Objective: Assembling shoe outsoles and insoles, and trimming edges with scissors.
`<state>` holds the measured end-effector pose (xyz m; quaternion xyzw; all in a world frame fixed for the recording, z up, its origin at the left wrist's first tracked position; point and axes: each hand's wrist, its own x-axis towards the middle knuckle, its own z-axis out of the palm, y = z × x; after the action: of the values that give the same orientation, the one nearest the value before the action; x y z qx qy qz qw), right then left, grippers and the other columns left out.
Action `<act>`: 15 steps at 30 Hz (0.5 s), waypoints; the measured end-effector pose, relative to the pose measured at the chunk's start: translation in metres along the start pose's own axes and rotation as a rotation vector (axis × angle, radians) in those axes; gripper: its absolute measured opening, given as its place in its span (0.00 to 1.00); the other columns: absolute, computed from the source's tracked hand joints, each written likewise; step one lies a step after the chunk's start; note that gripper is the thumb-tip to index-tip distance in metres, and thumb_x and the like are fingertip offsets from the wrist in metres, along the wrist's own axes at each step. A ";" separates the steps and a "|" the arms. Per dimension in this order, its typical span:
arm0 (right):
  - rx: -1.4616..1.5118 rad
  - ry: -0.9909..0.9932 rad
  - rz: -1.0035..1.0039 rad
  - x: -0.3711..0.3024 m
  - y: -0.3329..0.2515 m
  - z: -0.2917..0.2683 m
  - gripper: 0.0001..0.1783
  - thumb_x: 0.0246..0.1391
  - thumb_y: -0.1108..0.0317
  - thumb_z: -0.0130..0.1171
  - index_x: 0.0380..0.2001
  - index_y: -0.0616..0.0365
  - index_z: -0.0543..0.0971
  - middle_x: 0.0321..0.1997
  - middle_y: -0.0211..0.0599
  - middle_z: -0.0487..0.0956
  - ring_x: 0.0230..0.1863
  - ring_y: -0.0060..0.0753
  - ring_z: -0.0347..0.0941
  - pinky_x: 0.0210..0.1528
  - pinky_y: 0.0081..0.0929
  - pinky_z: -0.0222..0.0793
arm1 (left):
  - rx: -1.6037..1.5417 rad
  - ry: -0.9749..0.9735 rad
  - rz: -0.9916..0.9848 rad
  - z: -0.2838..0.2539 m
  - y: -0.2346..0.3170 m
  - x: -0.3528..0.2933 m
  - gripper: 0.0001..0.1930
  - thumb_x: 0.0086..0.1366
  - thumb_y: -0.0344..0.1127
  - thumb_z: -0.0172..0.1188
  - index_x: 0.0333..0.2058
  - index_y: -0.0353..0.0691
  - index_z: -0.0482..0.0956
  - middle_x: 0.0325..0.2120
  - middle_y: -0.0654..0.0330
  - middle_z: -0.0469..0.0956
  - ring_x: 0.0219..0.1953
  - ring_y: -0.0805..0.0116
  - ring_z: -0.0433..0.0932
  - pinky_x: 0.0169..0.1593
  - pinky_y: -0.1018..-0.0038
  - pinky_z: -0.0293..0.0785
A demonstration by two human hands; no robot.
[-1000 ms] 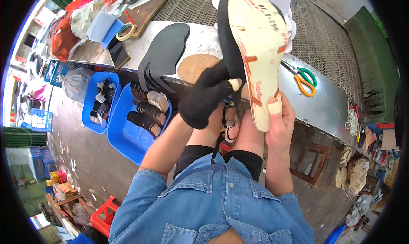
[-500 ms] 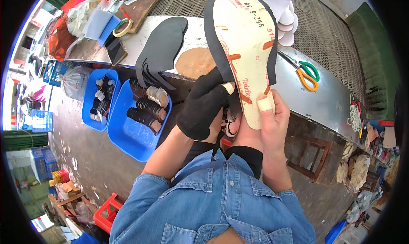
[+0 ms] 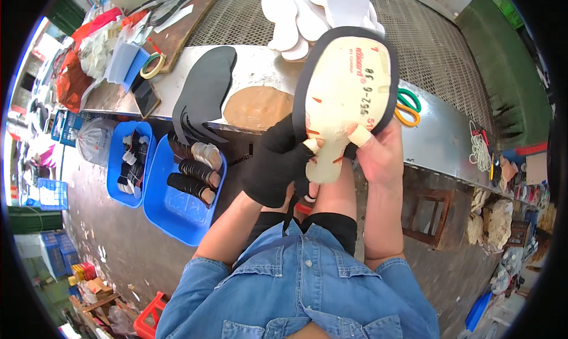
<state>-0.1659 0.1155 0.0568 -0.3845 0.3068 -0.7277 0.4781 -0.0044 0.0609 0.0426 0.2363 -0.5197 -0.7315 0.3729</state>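
My left hand (image 3: 275, 167), in a black fingerless glove, grips the left edge of a shoe insole (image 3: 337, 90). My right hand (image 3: 381, 152) is bare with tape on the thumb and holds the insole's right edge. The insole is a cream sole-shaped board with printing and reddish marks. A dark foam-like rim (image 3: 305, 81) sticks out around its wide end, which points away from me. Both taped thumbs press on the cream face near its narrow part; the fingers underneath are mostly hidden. Dark grey sole-shaped sheets (image 3: 207, 81) lie on the metal bench (image 3: 251, 58) to the left.
White sole-shaped pieces (image 3: 296, 25) are stacked behind the insole. Scissors (image 3: 408, 115) with green and orange handles lie to the right. A brown oval patch (image 3: 254, 109) is on the bench. Below stand blue basins (image 3: 171, 220) with bundled straps. A phone (image 3: 145, 96) lies at left.
Both hands have moved along the insole's sides toward its wide end. The insole now tilts, looks shorter, and its dark rim shows around the whole far end.
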 end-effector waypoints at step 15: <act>-0.266 -0.036 0.183 -0.019 0.018 -0.019 0.15 0.45 0.79 0.61 0.39 0.68 0.77 0.39 0.40 0.80 0.40 0.27 0.76 0.43 0.26 0.72 | -0.459 -0.119 -0.074 -0.022 0.041 0.043 0.35 0.62 0.57 0.51 0.57 0.32 0.63 0.55 0.51 0.66 0.58 0.58 0.64 0.61 0.64 0.58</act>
<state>-0.1693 0.1282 0.0278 -0.4278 0.4257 -0.6271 0.4924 -0.0026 0.0065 0.0747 0.1209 -0.3516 -0.8563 0.3583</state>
